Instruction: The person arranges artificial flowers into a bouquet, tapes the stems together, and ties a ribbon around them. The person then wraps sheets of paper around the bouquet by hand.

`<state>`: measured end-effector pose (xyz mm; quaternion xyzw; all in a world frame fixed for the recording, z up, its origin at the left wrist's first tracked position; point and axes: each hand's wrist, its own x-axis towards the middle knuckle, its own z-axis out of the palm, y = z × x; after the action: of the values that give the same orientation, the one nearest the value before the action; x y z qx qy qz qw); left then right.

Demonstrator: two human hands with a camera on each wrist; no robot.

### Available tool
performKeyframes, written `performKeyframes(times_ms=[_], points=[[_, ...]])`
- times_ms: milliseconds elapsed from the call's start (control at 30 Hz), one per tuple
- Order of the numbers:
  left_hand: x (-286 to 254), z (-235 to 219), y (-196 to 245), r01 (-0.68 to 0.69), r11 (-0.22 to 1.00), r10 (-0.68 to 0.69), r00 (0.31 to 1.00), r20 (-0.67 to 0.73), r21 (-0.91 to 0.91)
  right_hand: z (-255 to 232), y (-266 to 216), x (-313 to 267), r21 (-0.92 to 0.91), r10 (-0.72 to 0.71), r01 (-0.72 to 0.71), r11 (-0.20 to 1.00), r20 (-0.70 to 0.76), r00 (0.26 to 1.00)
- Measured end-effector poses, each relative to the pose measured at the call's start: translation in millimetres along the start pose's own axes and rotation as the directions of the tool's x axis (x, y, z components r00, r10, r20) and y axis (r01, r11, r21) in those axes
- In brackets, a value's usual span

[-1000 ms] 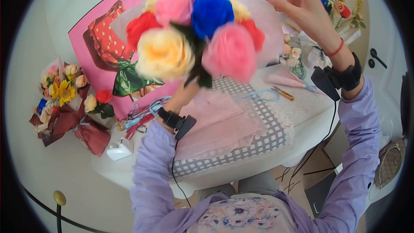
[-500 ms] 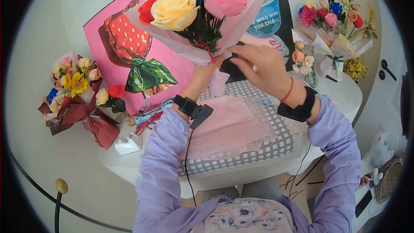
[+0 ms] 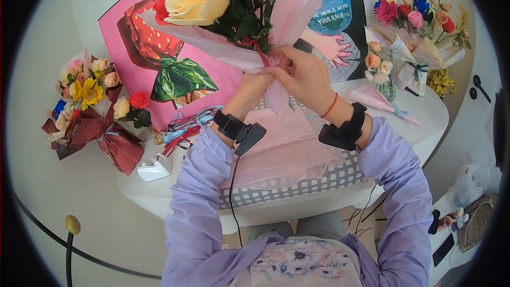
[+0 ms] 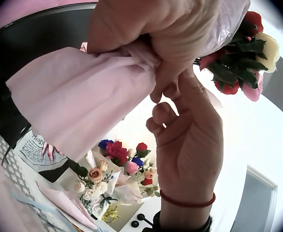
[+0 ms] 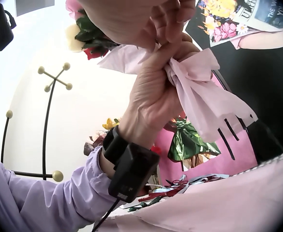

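Observation:
A rose bouquet (image 3: 197,1) in pale pink wrapping is raised above the table, its cream, pink, red and blue blooms tilted toward the top of the head view. My left hand (image 3: 251,91) grips the gathered neck of the wrapping. Below that grip, the loose wrapping tail (image 4: 78,101) fans out. A narrow red ribbon (image 3: 261,55) runs down the front of the wrapping to where both thumbs meet. My right hand (image 3: 305,78) has its fingers curled at the same neck, thumb and forefinger pinching there beside the left hand. The fingertips are partly hidden.
Pink wrapping sheets (image 3: 281,154) lie on a grey dotted cloth (image 3: 255,197). Ribbons (image 3: 188,125) and a white tape dispenser (image 3: 155,168) are at left, near a bouquet in dark red paper (image 3: 119,149). More bouquets (image 3: 419,48) stand at right. Posters (image 3: 234,82) lean behind.
The bouquet, first held lower with its blooms facing the head camera, now tips upward and away. My right hand has come in from the upper right to the wrapping's neck, beside the left.

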<state>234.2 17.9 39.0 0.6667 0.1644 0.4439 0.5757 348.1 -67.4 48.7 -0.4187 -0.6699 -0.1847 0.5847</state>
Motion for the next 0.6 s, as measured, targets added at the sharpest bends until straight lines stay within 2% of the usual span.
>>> performKeyframes(times_ms=[67, 167, 200, 267, 433, 533, 600], points=[[2, -6, -3, 0.038, 0.999, -0.039, 0.999, 0.035, 0.016, 3, 4, 2, 0.004, 0.025, -0.025, 1.000, 0.021, 0.999], [2, -6, -5, 0.063, 0.995, -0.056, 0.994, 0.089, -0.073, 3, 1, 2, 0.016, 0.105, -0.106, 0.994, 0.054, 0.993], [1, -5, -4, 0.029, 0.995, -0.019, 0.994, 0.104, -0.095, 4, 1, 2, 0.017, 0.107, -0.108, 0.994, 0.055, 0.993], [0, -4, -4, -0.003, 0.993, 0.017, 0.993, 0.116, -0.119, 8, 2, 0, 0.045, 0.069, -0.068, 0.997, -0.025, 0.997], [-2, -5, -2, -0.028, 0.990, 0.050, 0.986, 0.157, -0.137, 10, 5, 0, 0.105, 0.071, -0.068, 0.992, -0.021, 0.997], [-2, -5, -3, 0.022, 0.989, -0.002, 0.991, 0.133, -0.148, 12, 5, -1, 0.138, 0.052, -0.049, 0.989, -0.016, 0.999], [0, -8, -9, 0.001, 0.987, 0.022, 0.989, 0.147, -0.159, 13, 6, 0, 0.153, 0.037, -0.034, 0.988, -0.016, 0.999]])
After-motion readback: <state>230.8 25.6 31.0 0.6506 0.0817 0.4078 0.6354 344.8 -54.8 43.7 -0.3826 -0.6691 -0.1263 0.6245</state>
